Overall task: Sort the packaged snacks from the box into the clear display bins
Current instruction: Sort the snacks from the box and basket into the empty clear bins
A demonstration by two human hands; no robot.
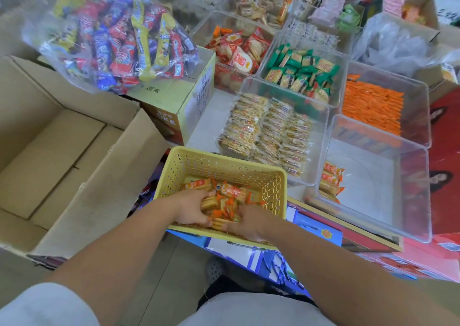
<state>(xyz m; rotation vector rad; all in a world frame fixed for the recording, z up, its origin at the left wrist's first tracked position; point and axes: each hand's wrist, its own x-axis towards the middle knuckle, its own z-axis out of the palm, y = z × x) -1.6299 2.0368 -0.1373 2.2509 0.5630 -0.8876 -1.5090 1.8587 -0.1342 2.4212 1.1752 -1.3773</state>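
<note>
Both forearms reach down into a yellow basket [224, 160] just in front of the person. The basket rests tilted on a stack of blue boxes [251, 254].

The left hand [191, 208] is curled round a clump of the orange packets [232, 191] that lie heaped in the basket, thumb on top and fingers tucked under. The right hand [247, 222] is dug into the same heap, knuckles up. Its fingers are buried among the wrappers, so I cannot tell whether it grips anything.

To the left stands a big cardboard box [49, 151], flaps open, its bottom bare.

On the white worktop [211, 116] just beyond the basket, the nearest clear bin [410, 176] holds a few matching packets [331, 179] stacked against its left wall. Beside it on the left, a second bin is packed with biscuits in clear wrap [268, 131]. Behind the nearest bin, another is lined with orange sachets [373, 106].

Farther back are a bin of green packets [298, 69] and one of red packets [239, 49]. Left of these, a clear bag of mixed coloured bars [119, 34] lies on a smaller carton [184, 101]. More filled bins [261, 7] and a white plastic bag [388, 39] crowd the back.
</note>
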